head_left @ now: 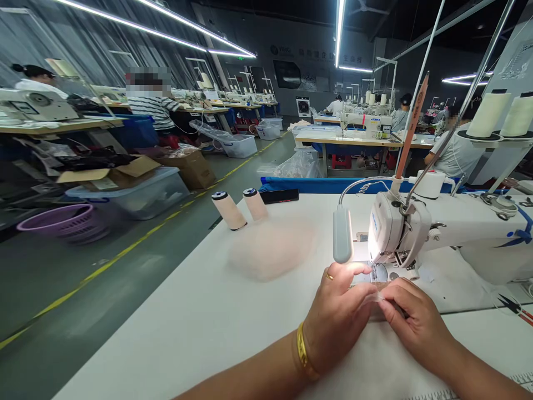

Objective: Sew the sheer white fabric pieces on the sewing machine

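Note:
My left hand (343,305), with a gold bangle and a ring, is closed on a thin pale fabric (373,298) just in front of the needle area of a white sewing machine (381,228). Its index finger reaches close to the presser foot (375,271). My right hand (412,319) pinches the same fabric from the right, its fingertips nearly meeting the left thumb. Both hands hide most of the piece. A lit lamp (342,233) hangs left of the machine head. Sheer pale fabric (270,247) lies on the white table (200,322).
Two thread spools (229,211) and a dark flat object (280,196) stand or lie at the table's back left. Black-tipped scissors (516,309) rest at the right edge. Thread cones (488,114) are at the upper right. Other people sit at machines beyond.

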Available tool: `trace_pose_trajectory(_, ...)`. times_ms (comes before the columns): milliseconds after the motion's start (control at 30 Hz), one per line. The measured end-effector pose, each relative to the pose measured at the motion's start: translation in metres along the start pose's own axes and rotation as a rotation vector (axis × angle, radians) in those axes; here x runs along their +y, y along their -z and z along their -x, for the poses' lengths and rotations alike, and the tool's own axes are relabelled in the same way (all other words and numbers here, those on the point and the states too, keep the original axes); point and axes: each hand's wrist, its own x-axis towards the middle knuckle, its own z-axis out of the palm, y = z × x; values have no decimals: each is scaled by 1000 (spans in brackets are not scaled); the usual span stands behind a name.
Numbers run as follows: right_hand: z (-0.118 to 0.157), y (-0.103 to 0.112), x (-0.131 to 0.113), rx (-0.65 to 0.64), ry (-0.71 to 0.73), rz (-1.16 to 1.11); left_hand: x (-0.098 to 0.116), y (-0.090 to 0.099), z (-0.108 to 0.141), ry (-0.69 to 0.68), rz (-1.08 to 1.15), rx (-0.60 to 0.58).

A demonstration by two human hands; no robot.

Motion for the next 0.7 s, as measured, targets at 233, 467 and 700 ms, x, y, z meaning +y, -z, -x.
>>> trace_pose_trajectory(233, 1, -1, -1, -3, -18, -9, 0, 1, 1, 12, -27, -6)
trace_pose_trajectory(467, 0, -3, 2, 33, 18, -52, 0, 2, -1, 104, 63, -64)
trace_pose_trajectory(700, 16, 39, -31, -128, 3, -113, 37, 29, -7, 226, 309, -205)
